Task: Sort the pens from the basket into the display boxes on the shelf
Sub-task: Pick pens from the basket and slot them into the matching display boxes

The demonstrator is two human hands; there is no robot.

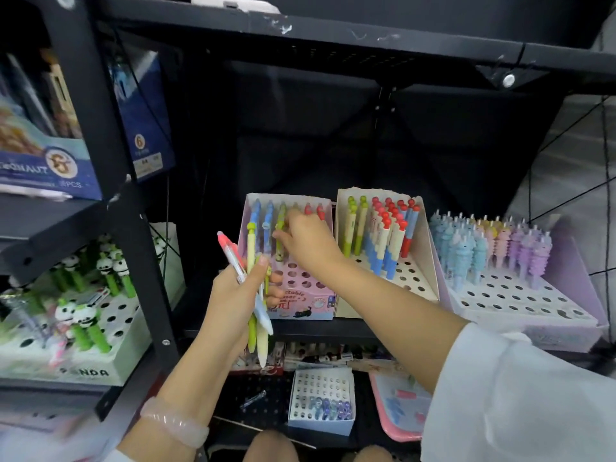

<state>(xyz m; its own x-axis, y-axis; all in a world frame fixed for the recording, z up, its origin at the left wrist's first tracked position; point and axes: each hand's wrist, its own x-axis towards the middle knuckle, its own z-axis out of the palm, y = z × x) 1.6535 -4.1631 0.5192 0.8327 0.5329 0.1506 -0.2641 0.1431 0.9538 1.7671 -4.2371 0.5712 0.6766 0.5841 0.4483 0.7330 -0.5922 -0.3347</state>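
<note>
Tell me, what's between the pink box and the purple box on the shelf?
A cream display box of red, blue and green pens stands between the pink box and purple box, seen from the head camera.

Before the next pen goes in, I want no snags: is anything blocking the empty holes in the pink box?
Nothing visible blocks them. The right hand is at a green pen in the pink box; the open holes in front lie bare.
</note>
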